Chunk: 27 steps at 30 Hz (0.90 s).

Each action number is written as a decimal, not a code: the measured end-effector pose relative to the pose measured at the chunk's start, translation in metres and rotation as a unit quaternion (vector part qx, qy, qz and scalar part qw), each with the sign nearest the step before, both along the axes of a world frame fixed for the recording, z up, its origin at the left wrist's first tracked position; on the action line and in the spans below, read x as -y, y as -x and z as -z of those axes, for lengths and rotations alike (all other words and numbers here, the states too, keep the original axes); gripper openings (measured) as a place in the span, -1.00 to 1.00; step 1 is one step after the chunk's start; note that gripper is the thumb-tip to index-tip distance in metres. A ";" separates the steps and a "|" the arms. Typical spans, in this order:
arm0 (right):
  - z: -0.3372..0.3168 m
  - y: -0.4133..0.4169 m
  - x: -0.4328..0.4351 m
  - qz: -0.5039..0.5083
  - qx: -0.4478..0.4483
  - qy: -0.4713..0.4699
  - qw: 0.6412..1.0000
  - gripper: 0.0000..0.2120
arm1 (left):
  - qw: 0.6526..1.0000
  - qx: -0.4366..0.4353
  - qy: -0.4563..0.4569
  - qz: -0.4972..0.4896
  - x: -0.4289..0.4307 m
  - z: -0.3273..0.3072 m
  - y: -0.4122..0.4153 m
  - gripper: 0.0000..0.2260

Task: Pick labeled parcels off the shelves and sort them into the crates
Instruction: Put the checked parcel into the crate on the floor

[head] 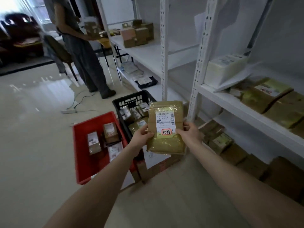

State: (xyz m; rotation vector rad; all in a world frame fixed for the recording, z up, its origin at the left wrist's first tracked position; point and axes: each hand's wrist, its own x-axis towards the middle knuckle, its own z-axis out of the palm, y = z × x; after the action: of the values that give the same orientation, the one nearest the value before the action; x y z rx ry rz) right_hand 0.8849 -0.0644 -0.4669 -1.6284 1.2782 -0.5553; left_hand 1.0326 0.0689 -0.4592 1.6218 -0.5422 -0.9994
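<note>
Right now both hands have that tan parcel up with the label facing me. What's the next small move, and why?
Probably read the label, then lower the tan parcel toward a crate. The left hand and right hand hold its lower edges above the black crate, with the red crate to its left. Both already hold parcels; which one this label calls for I cannot tell.

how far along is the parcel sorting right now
Done: the red crate and black crate each hold several parcels. In hand: the left hand and right hand hold one labeled parcel. Left: many parcels on the shelves.
</note>
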 end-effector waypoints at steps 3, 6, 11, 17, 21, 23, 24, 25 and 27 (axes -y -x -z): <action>0.011 -0.051 -0.015 -0.053 -0.017 -0.016 0.998 -0.59 | 1.000 -0.019 -0.013 -0.018 -0.031 0.011 -0.037 -0.49; 0.022 -0.100 -0.025 -0.113 -0.028 -0.024 0.993 -0.62 | 0.998 -0.041 -0.025 -0.041 -0.053 0.025 -0.072 -0.44; 0.043 -0.185 -0.036 -0.200 -0.032 -0.058 0.978 -0.63 | 0.990 -0.052 -0.070 -0.111 -0.080 0.050 -0.132 -0.33; 0.077 -0.288 -0.037 -0.321 -0.049 -0.174 0.930 -0.39 | 0.978 -0.036 -0.099 -0.181 -0.089 0.082 -0.214 -0.31; 0.101 -0.341 -0.033 -0.376 -0.106 -0.225 0.893 -0.29 | 0.967 -0.059 -0.118 -0.216 -0.082 0.105 -0.257 -0.36; 0.113 -0.365 -0.031 -0.387 -0.127 -0.227 0.885 -0.28 | 0.963 -0.068 -0.126 -0.229 -0.078 0.118 -0.276 -0.36; 0.119 -0.376 -0.030 -0.393 -0.137 -0.229 0.880 -0.29 | 0.960 -0.075 -0.131 -0.236 -0.077 0.126 -0.284 -0.37; 0.127 -0.386 -0.030 -0.399 -0.147 -0.232 0.875 -0.31 | 0.957 -0.083 -0.137 -0.242 -0.077 0.135 -0.292 -0.39; 0.146 -0.403 -0.032 -0.403 -0.165 -0.237 0.868 -0.38 | 0.951 -0.103 -0.146 -0.252 -0.076 0.155 -0.306 -0.44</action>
State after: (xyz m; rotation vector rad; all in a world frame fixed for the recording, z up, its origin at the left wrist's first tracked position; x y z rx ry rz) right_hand 1.2874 -0.0327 -0.6133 -1.6706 0.7460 0.5374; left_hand 1.3386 0.1448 -0.6138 1.7633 0.1712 -0.8687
